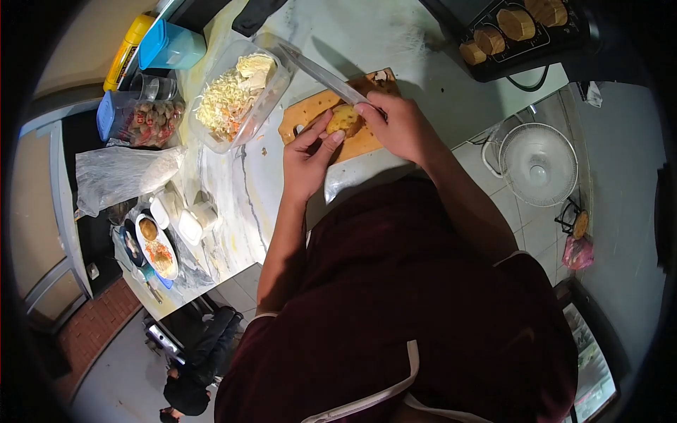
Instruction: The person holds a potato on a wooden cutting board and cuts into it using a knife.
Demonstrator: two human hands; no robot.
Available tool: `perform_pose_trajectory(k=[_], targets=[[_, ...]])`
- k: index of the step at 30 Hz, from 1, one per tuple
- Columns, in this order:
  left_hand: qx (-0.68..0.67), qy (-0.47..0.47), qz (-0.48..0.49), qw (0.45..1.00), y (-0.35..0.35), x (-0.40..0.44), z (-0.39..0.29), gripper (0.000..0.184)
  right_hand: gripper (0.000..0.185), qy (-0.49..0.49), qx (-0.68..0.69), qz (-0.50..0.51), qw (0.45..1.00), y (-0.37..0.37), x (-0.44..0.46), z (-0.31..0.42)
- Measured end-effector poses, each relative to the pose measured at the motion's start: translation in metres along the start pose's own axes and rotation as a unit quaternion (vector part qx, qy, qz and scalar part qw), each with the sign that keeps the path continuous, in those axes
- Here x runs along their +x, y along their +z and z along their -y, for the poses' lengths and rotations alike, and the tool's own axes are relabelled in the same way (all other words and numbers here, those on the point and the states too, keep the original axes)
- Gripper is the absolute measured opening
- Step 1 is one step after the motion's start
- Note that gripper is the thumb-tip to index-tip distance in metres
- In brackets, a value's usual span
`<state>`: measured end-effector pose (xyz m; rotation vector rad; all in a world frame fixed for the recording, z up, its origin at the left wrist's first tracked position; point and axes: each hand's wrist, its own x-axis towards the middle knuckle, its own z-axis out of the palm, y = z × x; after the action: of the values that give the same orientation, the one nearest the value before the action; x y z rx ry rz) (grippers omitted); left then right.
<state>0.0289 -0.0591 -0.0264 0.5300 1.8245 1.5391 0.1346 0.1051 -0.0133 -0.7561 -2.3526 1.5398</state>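
Observation:
My left hand (310,161) is closed around a yellowish potato (344,123), its thumb and fingertips pressed to the side of it. In my right hand (403,128) is a knife (321,75), its long blade pointing up and left past the potato. The right thumb lies close to the potato's top; whether the edge touches the skin I cannot tell. Beneath both hands is a wooden cutting board (367,146) with dark bits at its far corner. Left of the board stands a clear plastic container (243,132) holding shredded cabbage (222,102) and a larger cabbage piece.
A lidded tub (173,46), a jar (151,121) of brownish pieces, a plastic bag (120,173) and a white dish (161,259) line the left side. A stove (522,39) with wooden knobs is upper right. A white basket (537,166) hangs right; another person (187,388) is lower left.

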Motion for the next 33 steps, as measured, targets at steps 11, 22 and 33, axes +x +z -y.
perform_pose_trajectory(k=[11, 22, 33], targets=[[-0.053, -0.033, -0.024, 0.998, -0.001, -0.001, 0.007, 0.045, 0.03, 0.041, 0.038, 0.022, 0.998, 0.008, -0.004, 0.002], [-0.053, -0.027, -0.055, 0.997, 0.007, -0.005, 0.009, 0.045, 0.029, 0.052, 0.039, -0.018, 0.998, 0.011, 0.0, -0.008], [-0.058, -0.031, -0.055, 0.996, 0.008, -0.004, 0.003, 0.045, 0.028, 0.053, 0.063, -0.019, 0.996, 0.015, -0.004, 0.005]])
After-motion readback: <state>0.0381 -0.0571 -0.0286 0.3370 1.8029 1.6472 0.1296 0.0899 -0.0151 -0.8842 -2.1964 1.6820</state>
